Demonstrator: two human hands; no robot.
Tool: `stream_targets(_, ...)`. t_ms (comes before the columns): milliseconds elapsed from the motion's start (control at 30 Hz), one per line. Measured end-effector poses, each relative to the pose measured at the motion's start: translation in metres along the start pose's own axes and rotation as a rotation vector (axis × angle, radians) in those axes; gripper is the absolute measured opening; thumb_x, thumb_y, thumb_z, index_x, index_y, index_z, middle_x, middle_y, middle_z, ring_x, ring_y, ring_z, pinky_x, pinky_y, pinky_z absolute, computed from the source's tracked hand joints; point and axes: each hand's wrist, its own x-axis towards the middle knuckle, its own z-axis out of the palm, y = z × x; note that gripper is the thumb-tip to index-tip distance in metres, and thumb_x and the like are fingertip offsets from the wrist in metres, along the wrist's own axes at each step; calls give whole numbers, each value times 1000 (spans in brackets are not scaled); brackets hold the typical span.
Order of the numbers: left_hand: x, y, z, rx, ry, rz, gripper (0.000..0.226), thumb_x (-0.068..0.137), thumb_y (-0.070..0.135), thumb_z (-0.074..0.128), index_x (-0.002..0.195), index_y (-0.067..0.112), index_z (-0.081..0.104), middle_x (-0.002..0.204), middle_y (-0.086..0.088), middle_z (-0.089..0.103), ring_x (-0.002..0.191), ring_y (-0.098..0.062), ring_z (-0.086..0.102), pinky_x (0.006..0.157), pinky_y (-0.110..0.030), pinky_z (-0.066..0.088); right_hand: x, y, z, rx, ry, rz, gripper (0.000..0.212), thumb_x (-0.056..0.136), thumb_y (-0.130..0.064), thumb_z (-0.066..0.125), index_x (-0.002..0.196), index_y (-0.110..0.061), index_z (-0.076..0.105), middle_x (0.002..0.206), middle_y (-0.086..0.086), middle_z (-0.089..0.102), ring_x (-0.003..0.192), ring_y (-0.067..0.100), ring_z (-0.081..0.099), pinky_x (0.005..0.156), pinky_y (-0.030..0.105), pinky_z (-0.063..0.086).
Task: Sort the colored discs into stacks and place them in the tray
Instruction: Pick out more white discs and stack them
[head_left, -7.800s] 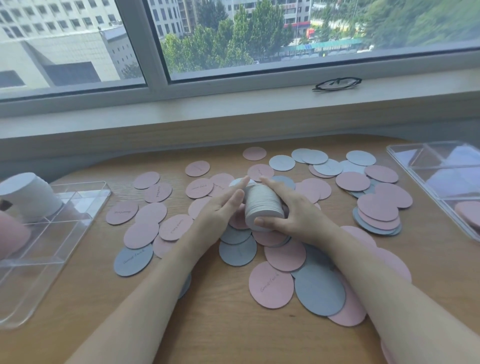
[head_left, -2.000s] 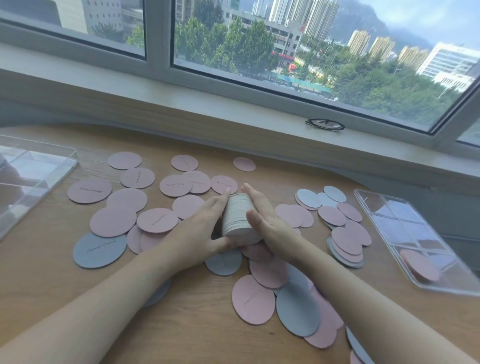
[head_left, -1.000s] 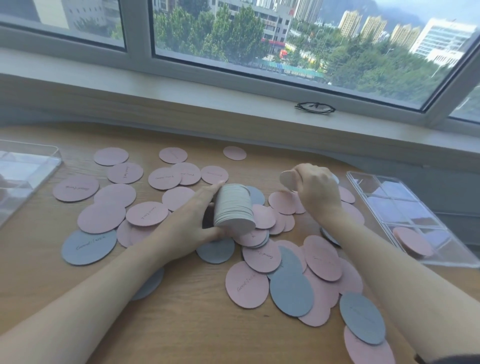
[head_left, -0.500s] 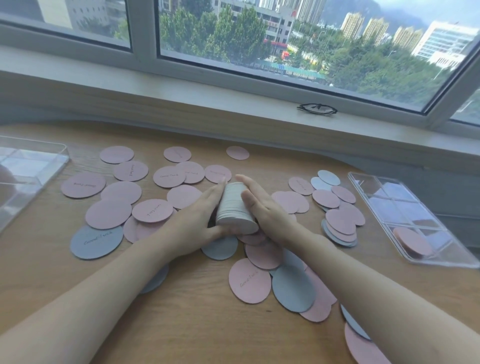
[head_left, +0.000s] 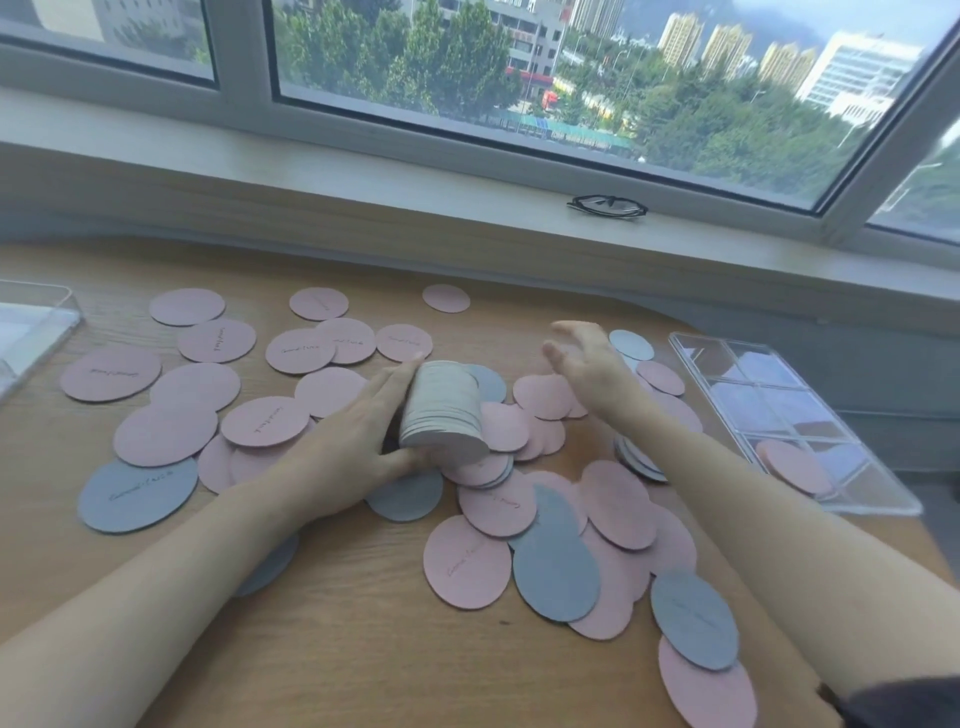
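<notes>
Grey discs stacked on edge make a short roll (head_left: 441, 410) that lies on the loose pile at the middle of the desk (head_left: 337, 649), its long axis running from near to far and tipped a little to the right at the far end. My left hand (head_left: 358, 447) holds it from the left side, fingers (head_left: 395, 379) laid straight along the far part of the roll and the thumb tucked under its near end. My right hand (head_left: 587, 364) is off the roll, out to the right and slightly farther away, fingers loosely spread and empty as far as I can tell, though they are blurred. A loose grey disc (head_left: 631, 344) lies just beyond that hand to the right, and I judge that it is the next one to fetch, so the right hand is the nearer of the two by a good way. Pink discs (head_left: 197, 387) are scattered mostly on the left of the desk, well apart from the right hand. The clear tray (head_left: 883, 499) sits at the right edge with one pink disc (head_left: 792, 465) in a near compartment; I judge the roll will have to travel right to reach it.
</notes>
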Motion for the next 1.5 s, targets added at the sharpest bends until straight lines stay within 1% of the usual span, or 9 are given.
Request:
stream_targets(133, 0, -1, 0, 6, -2, -9, 97, 86, 52, 69, 157, 37, 4, 144, 37, 15, 126, 19, 18, 101, -13, 22, 42, 50, -45, -394, -37, 298, 76, 86, -50, 53, 152, -19, 32, 155, 10, 30, 141, 29, 31, 112, 45, 29)
stream_targets(233, 0, -1, 0, -3, -2, -1, 98, 83, 57, 67, 156, 39, 4, 143, 40, 15, 128, 21, 17, 102, -11, 22, 48, 57, -59, -392, -228, 365, 51, 79, -46, 55, 126, -26, 50, 131, 9, 47, 118, 29, 45, 90, 46, 36)
stream_targets(300, 0, -1, -1, -1, -1, 4, 98, 83, 56, 67, 157, 38, 5, 145, 37, 17, 129, 19, 19, 103, -14, 23, 49, 58, -59, -334, -267, 340, 37, 76, -40, 52, 101, -14, 48, 103, 16, 51, 92, 33, 46, 76, 42, 35)
stream_targets(500, 0, -2, 0, 4, 5, 8, 96, 85, 51, 69, 157, 36, 7, 147, 34, 19, 131, 17, 21, 104, -15, 24, 51, 56, -56, -517, -125, 192, 53, 88, -39, 60, 140, -27, 53, 137, 6, 57, 106, 27, 56, 80, 36, 51)
stream_targets(600, 0, -2, -1, 5, 11, 11, 97, 84, 52, 69, 157, 36, 7, 147, 34, 20, 133, 16, 22, 106, -18, 26, 52, 57, -57, -631, -105, 152, 53, 87, -44, 60, 135, -23, 57, 132, 6, 61, 111, 28, 59, 87, 39, 53)
stream_targets(733, 0, -3, -1, 3, 15, 15, 98, 84, 50, 72, 157, 35, 8, 146, 32, 21, 132, 16, 22, 106, -17, 25, 55, 53, -49, -779, -117, 124, 39, 89, -38, 50, 120, -16, 60, 114, 13, 63, 95, 32, 57, 75, 34, 44)
stream_targets(1167, 1, -2, -2, -30, 23, 29, 99, 82, 50, 73, 157, 34, 11, 149, 31, 22, 135, 14, 23, 108, -17, 25, 68, 53, -54, -613, -94, 196, 40, 85, -14, 63, 124, -15, 57, 121, 11, 59, 97, 27, 56, 79, 36, 51)
stream_targets(1333, 1, -3, -1, -23, 29, 36, 98, 82, 53, 72, 158, 32, 12, 148, 31, 21, 134, 16, 21, 107, -16, 23, 54, 46, -56, -294, 156, 125, 30, 88, -8, 48, 111, -17, 65, 101, 13, 65, 78, 30, 60, 60, 29, 44)
stream_targets(1500, 1, -2, -1, -37, 34, 38, 98, 82, 50, 74, 157, 31, 15, 150, 27, 26, 133, 12, 28, 108, -19, 28, 29, 8, -43, 8, 151, -64, 24, 86, -8, 55, 100, -22, 68, 91, 0, 69, 91, 24, 63, 71, 31, 49)
